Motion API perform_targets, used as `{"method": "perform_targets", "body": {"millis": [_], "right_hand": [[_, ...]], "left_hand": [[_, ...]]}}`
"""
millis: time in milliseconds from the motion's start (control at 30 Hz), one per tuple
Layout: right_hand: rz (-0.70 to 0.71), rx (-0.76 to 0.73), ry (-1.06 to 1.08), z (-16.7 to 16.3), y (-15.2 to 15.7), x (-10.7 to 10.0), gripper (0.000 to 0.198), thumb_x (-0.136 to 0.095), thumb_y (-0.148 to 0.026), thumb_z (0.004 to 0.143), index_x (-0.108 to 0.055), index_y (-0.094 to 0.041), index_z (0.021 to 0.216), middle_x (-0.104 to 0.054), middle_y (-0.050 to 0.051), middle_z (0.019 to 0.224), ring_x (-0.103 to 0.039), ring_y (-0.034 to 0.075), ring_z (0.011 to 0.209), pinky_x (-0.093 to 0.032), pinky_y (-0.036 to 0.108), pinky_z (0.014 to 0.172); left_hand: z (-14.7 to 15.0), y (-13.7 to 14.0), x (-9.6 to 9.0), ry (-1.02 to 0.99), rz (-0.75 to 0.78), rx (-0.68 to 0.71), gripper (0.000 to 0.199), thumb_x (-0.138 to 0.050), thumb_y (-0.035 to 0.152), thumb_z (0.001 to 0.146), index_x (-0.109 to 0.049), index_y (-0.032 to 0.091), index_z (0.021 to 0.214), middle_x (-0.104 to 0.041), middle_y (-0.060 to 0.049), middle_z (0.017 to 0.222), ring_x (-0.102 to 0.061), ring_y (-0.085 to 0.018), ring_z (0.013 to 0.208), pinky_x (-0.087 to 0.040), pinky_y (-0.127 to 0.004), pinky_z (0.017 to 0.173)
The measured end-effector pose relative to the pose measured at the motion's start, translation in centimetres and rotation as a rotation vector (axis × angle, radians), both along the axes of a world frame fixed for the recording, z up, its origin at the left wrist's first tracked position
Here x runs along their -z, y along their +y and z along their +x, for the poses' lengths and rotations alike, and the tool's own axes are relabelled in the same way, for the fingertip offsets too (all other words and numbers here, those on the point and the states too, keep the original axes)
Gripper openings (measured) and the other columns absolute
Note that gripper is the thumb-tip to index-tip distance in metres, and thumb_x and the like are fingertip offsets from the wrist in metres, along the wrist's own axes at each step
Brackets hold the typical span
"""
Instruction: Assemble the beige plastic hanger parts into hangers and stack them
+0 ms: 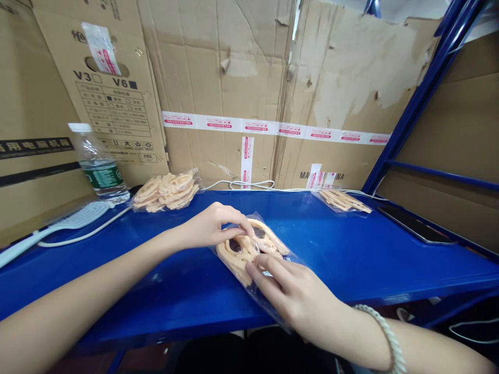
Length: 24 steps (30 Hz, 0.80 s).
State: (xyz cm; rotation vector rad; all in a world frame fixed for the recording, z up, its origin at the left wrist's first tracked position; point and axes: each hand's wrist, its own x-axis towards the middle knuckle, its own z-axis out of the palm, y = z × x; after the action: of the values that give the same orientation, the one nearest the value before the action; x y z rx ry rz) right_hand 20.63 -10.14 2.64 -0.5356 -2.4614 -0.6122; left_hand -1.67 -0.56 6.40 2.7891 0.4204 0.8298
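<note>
A clear plastic bag lies near the front of the blue table, with beige, loop-shaped flat pieces inside. My left hand reaches over the bag from the left, thumb and fingers pinched on its film near the middle. From the lower right my right hand grips the bag just below, its fingertips pressed together on the plastic. The exact material of the pieces cannot be made out. Part of the bag is hidden under my right hand.
At the back left sits a bag of similar beige pieces, beside a water bottle and a pale blue hairbrush. Another bag of pieces lies back right, near a dark phone. Cardboard walls the rear of the blue table.
</note>
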Motion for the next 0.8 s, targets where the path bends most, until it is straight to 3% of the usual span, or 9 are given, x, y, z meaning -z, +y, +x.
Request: {"method": "perform_targets", "body": {"millis": [167,367,500,567,633,700,800], "right_hand": [[-0.099,0.011,0.041,0.4,-0.1,0.0,0.026,-0.042,-0.007,0.095,-0.068,-0.004,0.095,-0.065,0.011,0.076,-0.06,0.018,0.057,-0.05,0.029,0.047],[-0.162,0.06,0.449,3.8,-0.8,-1.6,0.01,-0.059,-0.011,0.091,-0.066,-0.016,0.097,-0.068,0.006,0.087,-0.065,0.014,0.076,-0.052,0.023,0.067],[-0.203,0.122,0.492,4.2,-1.3,-1.9,0.009,-0.059,-0.012,0.09,-0.066,-0.017,0.093,-0.066,0.006,0.084,-0.062,0.017,0.078,-0.052,0.029,0.067],[-0.132,0.082,0.435,3.4,-1.6,-1.8,0.012,-0.058,-0.009,0.09,-0.066,-0.015,0.096,-0.066,0.008,0.085,-0.061,0.019,0.08,-0.052,0.033,0.068],[0.047,0.047,0.313,2.4,-1.7,-1.8,0.02,-0.057,-0.006,0.089,-0.068,-0.016,0.103,-0.068,0.009,0.09,-0.062,0.021,0.086,-0.051,0.036,0.073],[0.229,0.034,0.164,1.6,-1.4,-1.9,0.026,-0.057,-0.008,0.09,-0.07,-0.02,0.109,-0.071,0.008,0.099,-0.062,0.023,0.099,-0.049,0.039,0.081],[0.353,0.012,0.024,1.2,-0.2,-1.7,0.023,-0.056,-0.013,0.092,-0.071,-0.02,0.108,-0.069,0.006,0.117,-0.056,0.025,0.118,-0.045,0.041,0.091]], "left_hand": [[0.1,-0.2,0.0,0.03,-0.007,0.007,0.015,-0.056,0.013,0.092,-0.071,0.016,0.092,-0.075,-0.005,0.087,-0.07,-0.016,0.081,-0.052,-0.024,0.076],[-0.1,-0.4,-0.6,0.005,0.013,0.029,0.011,-0.058,0.012,0.091,-0.069,0.015,0.091,-0.074,-0.007,0.092,-0.067,-0.016,0.089,-0.052,-0.027,0.081],[0.0,-0.4,-0.5,-0.016,0.027,-0.016,0.009,-0.06,0.015,0.089,-0.069,0.016,0.089,-0.073,-0.006,0.088,-0.067,-0.016,0.083,-0.052,-0.027,0.077],[0.2,-0.4,-0.3,-0.024,0.031,-0.027,0.008,-0.061,0.014,0.088,-0.069,0.016,0.086,-0.073,-0.005,0.086,-0.068,-0.016,0.082,-0.052,-0.027,0.076],[0.4,-0.4,-0.2,-0.033,0.03,-0.025,0.007,-0.062,0.014,0.087,-0.068,0.016,0.085,-0.073,-0.005,0.084,-0.068,-0.015,0.081,-0.052,-0.026,0.075],[0.5,-0.4,0.0,-0.043,0.023,-0.021,0.005,-0.063,0.015,0.087,-0.068,0.016,0.084,-0.073,-0.005,0.084,-0.068,-0.015,0.081,-0.052,-0.026,0.075],[0.5,-0.4,0.1,-0.052,0.018,-0.026,0.006,-0.063,0.018,0.088,-0.067,0.016,0.084,-0.072,-0.005,0.083,-0.067,-0.016,0.079,-0.052,-0.026,0.074]]}}
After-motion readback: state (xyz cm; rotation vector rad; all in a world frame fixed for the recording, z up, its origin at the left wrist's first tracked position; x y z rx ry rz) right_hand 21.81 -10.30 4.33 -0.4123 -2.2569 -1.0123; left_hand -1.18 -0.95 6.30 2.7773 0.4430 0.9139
